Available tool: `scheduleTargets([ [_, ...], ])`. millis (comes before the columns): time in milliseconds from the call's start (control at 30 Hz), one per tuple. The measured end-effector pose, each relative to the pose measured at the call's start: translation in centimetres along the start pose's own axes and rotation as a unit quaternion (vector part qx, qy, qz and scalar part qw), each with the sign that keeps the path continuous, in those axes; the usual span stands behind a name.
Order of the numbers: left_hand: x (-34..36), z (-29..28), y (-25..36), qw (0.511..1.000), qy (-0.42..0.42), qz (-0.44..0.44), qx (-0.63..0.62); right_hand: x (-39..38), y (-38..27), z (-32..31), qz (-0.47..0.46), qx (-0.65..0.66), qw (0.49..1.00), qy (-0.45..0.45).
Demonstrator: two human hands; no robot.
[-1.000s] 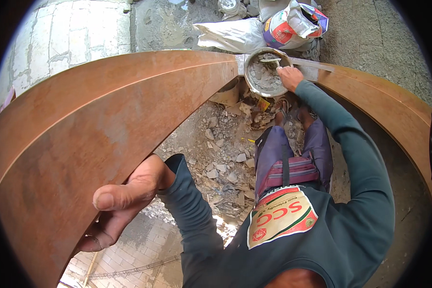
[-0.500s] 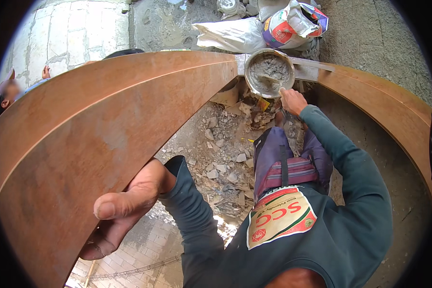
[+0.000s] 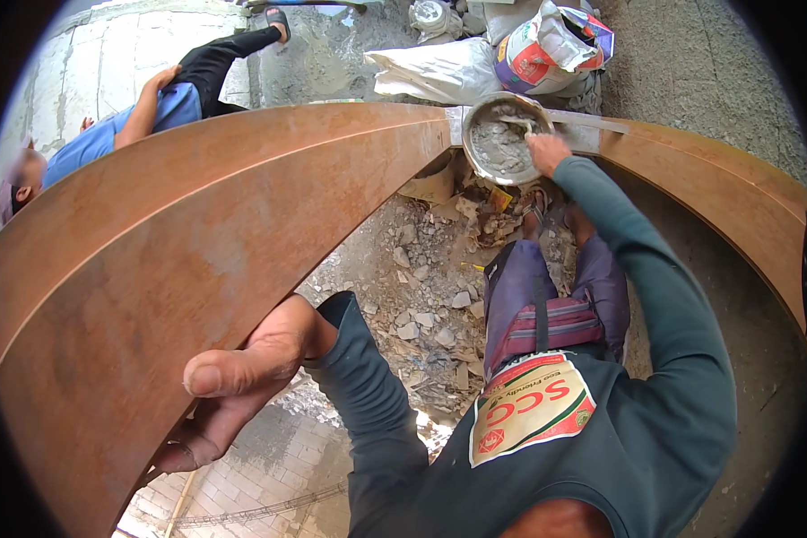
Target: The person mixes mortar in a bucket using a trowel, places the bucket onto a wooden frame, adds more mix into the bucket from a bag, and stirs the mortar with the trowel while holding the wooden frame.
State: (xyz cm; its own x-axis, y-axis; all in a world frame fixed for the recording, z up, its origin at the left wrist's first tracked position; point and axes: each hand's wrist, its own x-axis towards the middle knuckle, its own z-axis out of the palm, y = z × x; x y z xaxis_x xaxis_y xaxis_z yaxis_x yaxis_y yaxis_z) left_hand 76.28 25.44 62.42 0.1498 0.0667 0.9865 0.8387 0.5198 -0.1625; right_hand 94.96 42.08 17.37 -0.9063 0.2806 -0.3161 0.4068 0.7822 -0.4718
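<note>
My left hand (image 3: 247, 381) is closed on the lower edge of a reddish-brown beam (image 3: 233, 233), thumb lying on its face and fingers curled underneath. Farther off, a round bucket (image 3: 502, 182) of wet grey mortar (image 3: 499, 148) stands against the beam's joint. My right hand (image 3: 547, 154) grips a mortar-smeared tool (image 3: 517, 120) at the bucket's right side. It looks like a small trowel, but its shape is partly covered by mortar and my fingers.
A second brown beam (image 3: 690, 157) curves away to the right. Behind the bucket lie a white sack (image 3: 435, 70) and an open printed bag (image 3: 547, 56). Broken rubble (image 3: 421, 296) covers the ground below. Beyond the left beam is another person in a blue shirt (image 3: 166, 109).
My right hand has moved up along the bucket's right rim, and the tool has swung to the upper part of the mortar. More of the other person shows. My left hand keeps its hold.
</note>
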Motion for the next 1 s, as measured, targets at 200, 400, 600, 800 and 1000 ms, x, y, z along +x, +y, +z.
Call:
scheduleTargets([
  [200,-0.1,0.3,-0.1,1.000,0.003,0.000,-0.002,-0.1,0.4,5.9,0.106,0.186,0.977,-0.015],
  [400,0.0,0.1,-0.1,1.000,-0.002,-0.005,0.006,-6.2,-3.1,-0.8,0.049,0.136,0.989,0.018],
  [600,-0.2,0.4,-0.4,1.000,-0.007,0.000,0.002,-1.9,-0.1,3.5,0.011,0.018,0.999,-0.046],
  [800,-0.1,-0.3,-0.3,1.000,0.001,-0.005,-0.024,-2.2,-2.2,-3.9,-0.007,-0.005,1.000,-0.023],
  [1000,-0.2,1.5,1.0,0.999,0.006,-0.044,-0.029,-0.1,1.7,7.9,0.125,0.084,0.989,-0.012],
])
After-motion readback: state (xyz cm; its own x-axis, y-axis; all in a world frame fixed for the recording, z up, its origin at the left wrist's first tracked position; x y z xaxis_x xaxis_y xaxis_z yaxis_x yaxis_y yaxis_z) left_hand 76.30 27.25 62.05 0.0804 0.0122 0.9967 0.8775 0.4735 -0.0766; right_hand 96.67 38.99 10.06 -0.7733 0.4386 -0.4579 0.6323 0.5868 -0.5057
